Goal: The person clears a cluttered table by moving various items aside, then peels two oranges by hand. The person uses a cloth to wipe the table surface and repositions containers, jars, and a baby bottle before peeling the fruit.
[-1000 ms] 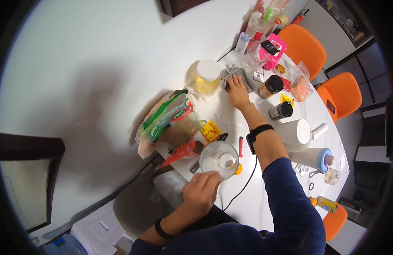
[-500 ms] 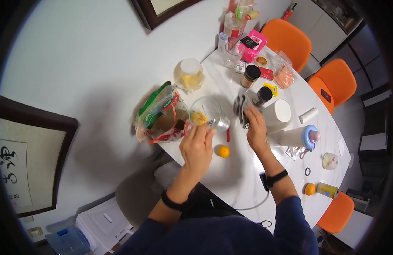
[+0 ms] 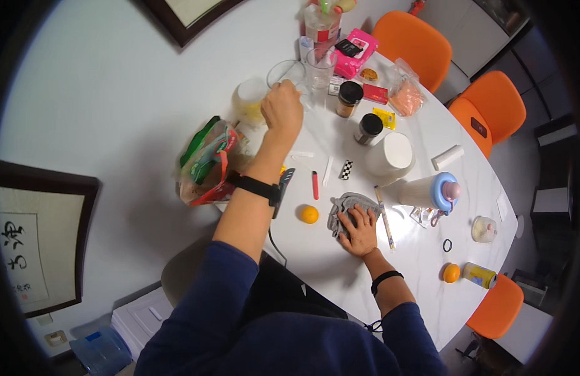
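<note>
Has just carried the glass jar (image 3: 286,70) in the left hand (image 3: 282,111) from mid-table to the far side, near a tumbler (image 3: 321,67); keeps that hand narrow at the rim, apparently gripping, though cannot tell resting from hanging. Has also drawn the grey cloth (image 3: 349,202) from beside a dark-lidded jar (image 3: 369,128) to the near part of the table (image 3: 415,269), pressing down now with the right hand (image 3: 360,233) spread wide. Thereby gets the glass jar well away from the cloth. Beside the cloth, finds little sideways room between an orange (image 3: 309,214) and a thin stick (image 3: 385,222), perhaps touching. Farther up, meets a checkered piece (image 3: 346,170), a red cutter (image 3: 315,186) and a white canister (image 3: 396,153); rightward, a bottle (image 3: 421,193).
</note>
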A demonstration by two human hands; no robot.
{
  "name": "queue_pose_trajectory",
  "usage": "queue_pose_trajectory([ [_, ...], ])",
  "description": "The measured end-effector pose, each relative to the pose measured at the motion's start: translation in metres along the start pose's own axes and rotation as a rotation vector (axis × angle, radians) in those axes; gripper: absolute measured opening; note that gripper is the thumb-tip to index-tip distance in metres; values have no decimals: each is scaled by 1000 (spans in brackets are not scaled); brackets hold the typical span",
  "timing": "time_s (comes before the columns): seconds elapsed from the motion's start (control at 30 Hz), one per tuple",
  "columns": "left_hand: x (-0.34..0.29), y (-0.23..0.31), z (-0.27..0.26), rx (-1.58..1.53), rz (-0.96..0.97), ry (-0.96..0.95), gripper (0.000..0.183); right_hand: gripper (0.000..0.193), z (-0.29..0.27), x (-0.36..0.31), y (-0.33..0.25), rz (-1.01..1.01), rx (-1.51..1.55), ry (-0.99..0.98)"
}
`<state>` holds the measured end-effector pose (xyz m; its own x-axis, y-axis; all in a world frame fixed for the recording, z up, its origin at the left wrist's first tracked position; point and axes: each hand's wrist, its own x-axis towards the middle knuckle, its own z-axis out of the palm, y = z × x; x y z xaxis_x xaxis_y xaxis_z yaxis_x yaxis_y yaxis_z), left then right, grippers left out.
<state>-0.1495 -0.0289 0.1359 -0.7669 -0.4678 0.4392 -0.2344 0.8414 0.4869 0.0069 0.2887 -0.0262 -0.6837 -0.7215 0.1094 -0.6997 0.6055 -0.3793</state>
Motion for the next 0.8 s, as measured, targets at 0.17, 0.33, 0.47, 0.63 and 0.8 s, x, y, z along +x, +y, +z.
queue_pose_trajectory([
  [0.17, 30, -20, 32, 104, -9, -31, 13, 58, -3, 0, 4, 20, 14, -21],
  [0.33, 54, -38, 64, 184, 1, -100, 15, 57, -4, 2, 4, 24, 31, 0],
  [0.47, 66, -46, 85, 253, -10, -125, 16, 55, -4, 2, 6, 41, 51, -6],
  [0.63, 77, -55, 94, 294, -21, -154, 16, 55, -4, 2, 7, 43, 63, -8],
  [0.8, 83, -59, 96, 314, -58, -200, 19, 55, -5, 2, 8, 45, 73, -31],
])
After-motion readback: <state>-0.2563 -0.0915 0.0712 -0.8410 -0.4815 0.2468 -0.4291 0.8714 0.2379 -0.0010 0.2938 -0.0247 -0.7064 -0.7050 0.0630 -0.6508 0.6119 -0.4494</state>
